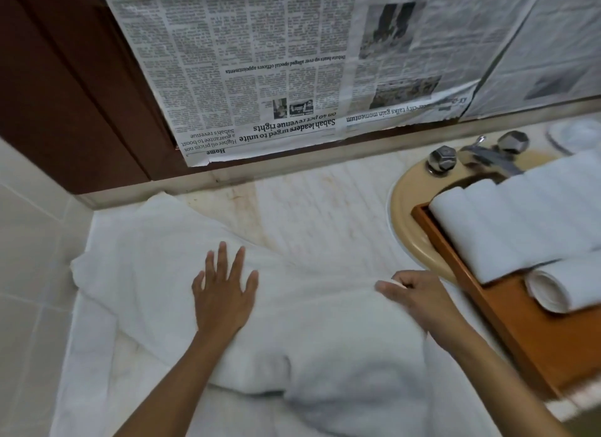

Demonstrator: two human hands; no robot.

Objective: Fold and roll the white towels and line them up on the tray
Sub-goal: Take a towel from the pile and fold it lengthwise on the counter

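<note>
My left hand (224,290) lies flat on the towel (309,345), fingers straight and spread, pinning it to the tabletop (309,208). My right hand (419,298) is curled, thumb and fingers pinching the towel's right-hand edge. A bit of white cloth shows between them, though the blur there hides how much I hold.

I judge the step in hand to be the fold: carrying the pinched edge across toward my flat palm. To do it well I should press down firmly with the left hand so the cloth underneath does not drag. I should lift the edge only just clear, lay it so the edges meet squarely, and smooth from the middle outward before rolling. A crooked fold would give a roll with a ragged end.

The towel is white, thick and soft-looking. It lies rumpled on the tabletop from the corner at the left wall toward me, with humps near the front. More white cloth lies under it at the left; whether that is another towel I cannot tell.

To my right the wooden tray (536,339) sits partly over the sink (406,215). It carries a row of rolled towels (520,221) side by side and touching, with a single roll (566,287) lying just in front of them.
</note>
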